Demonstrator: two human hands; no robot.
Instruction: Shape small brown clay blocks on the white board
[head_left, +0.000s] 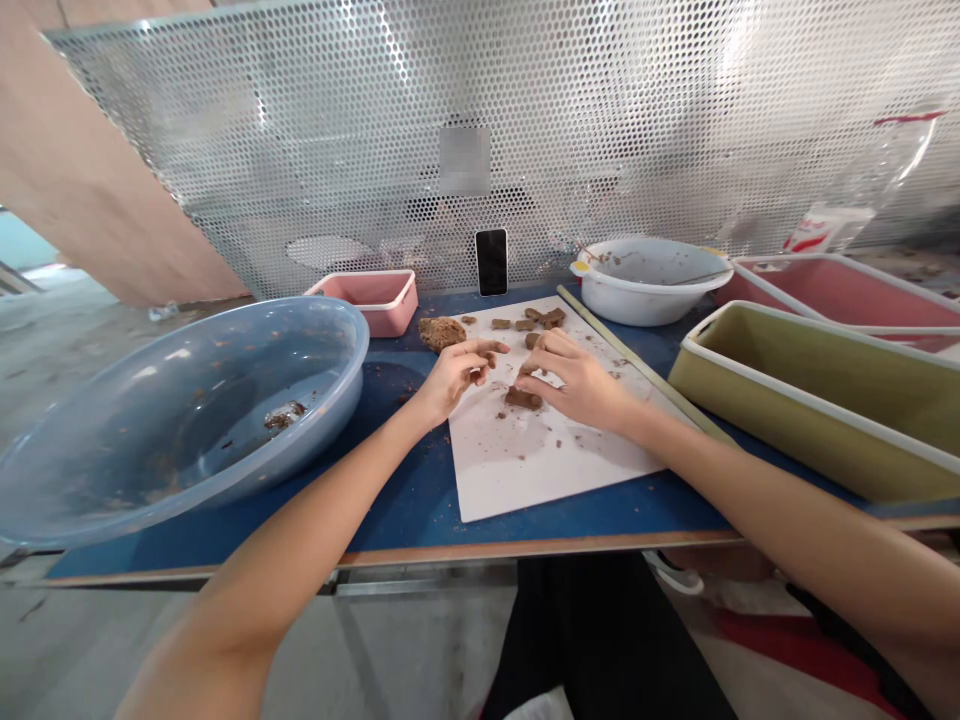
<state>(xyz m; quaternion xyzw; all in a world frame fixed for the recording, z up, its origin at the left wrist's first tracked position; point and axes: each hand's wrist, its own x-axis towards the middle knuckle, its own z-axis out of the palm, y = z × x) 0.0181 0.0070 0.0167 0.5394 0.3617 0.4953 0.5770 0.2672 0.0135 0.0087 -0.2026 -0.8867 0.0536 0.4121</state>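
Observation:
A white board (525,460) lies on the blue table and carries brown clay. My right hand (574,380) lies palm down over a short brown clay roll (523,399), fingers bent onto it. At the board's left edge my left hand (459,370) has its fingers curled and pinched together; what they hold is too small to make out. Several small clay pieces (534,320) sit at the board's far end. A bigger clay lump (441,332) rests just beyond my left hand.
A large blue basin (90,440) with clay bits fills the left. A pink tub (375,297), a black phone (492,261) against the perforated metal screen, a white bowl (649,290), a wooden stick (637,362), an olive tray (810,400) and a pink tray (840,280) ring the board.

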